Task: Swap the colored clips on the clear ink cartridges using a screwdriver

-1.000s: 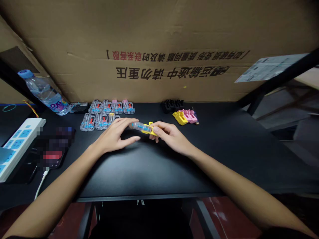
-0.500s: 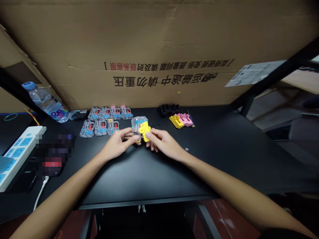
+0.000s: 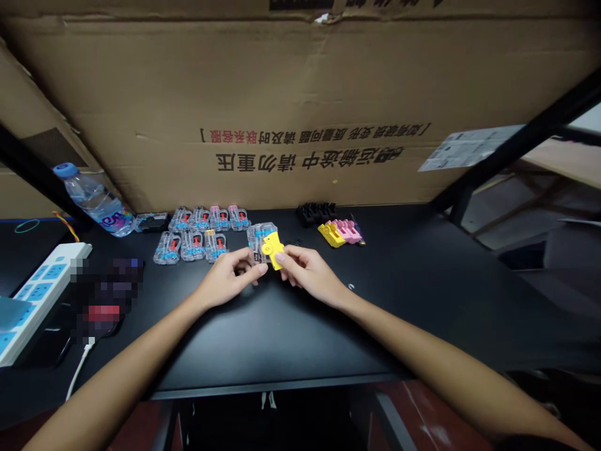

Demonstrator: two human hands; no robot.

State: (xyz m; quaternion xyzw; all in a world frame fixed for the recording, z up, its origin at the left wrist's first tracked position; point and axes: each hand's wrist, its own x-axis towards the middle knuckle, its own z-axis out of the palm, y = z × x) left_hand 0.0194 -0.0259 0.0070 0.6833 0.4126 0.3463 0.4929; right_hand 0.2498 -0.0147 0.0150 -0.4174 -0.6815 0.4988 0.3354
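two bare hands meet at the middle of a black tabletop (image 3: 225,344), seen from above. the left hand (image 3: 228,277) pinches a clear plastic case (image 3: 259,233) with blue parts inside, thumb against its near end, the fingers partly hidden behind and beneath it. the case therefore lies just beyond the left thumb and fingertips, its far end pointing away from the person. the right hand (image 3: 312,275) pinches a yellow plastic piece (image 3: 272,252) by its near right part, thumb on top and fingers curled below. most of the yellow piece sticks out to the far left of that grip, overlapping the right side of the clear case (whether the two are joined cannot be told from here).

to the far left of the hands stand two rows of similar clear cases (image 3: 192,244) with blue and red parts, four in the far row and three in the near one. to the far right lie yellow parts (image 3: 331,234) and pink parts (image 3: 348,231) side by side, with black parts (image 3: 317,213) beyond them. a small pale bit (image 3: 351,286) lies right of the right hand. at the far left, a water bottle (image 3: 96,200) leans near the cardboard (image 3: 282,81).
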